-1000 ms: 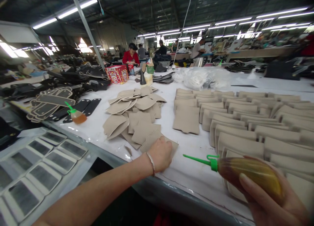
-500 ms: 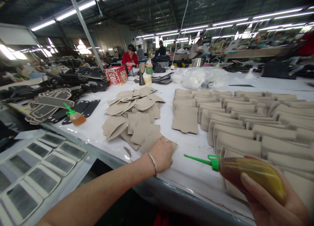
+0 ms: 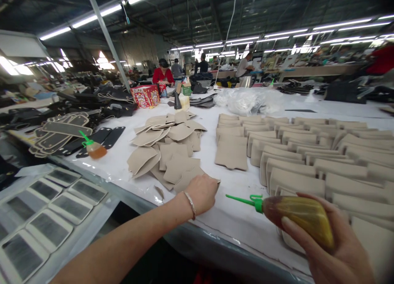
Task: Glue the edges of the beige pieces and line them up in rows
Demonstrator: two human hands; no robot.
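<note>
My right hand point(image 3: 335, 243) is wrapped round a squeeze bottle point(image 3: 295, 216) of yellow-brown liquid, tipped on its side. Its thin green nozzle point(image 3: 241, 199) points left, toward my other hand. With fingers curled down, my left hand point(image 3: 201, 193) grips a beige leather piece point(image 3: 188, 179) at the near end of a loose pile point(image 3: 180, 152) of similar pieces; its fingertips are hidden. To the right of the pile, a single flat beige piece point(image 3: 231, 152) lies before rows of folded beige pieces point(image 3: 294, 179) standing close together.
A second green-tipped bottle point(image 3: 96, 150) stands at the left table edge near black straps point(image 3: 112, 137). Framed panels point(image 3: 51, 228) lie lower left. Behind are a red patterned box point(image 3: 145, 96), a clear plastic bag point(image 3: 246, 99) and a person in red point(image 3: 163, 74).
My right hand has brought the bottle left, its nozzle closer to my left hand. My left hand stays at the same leather piece, its wrist slightly turned.
</note>
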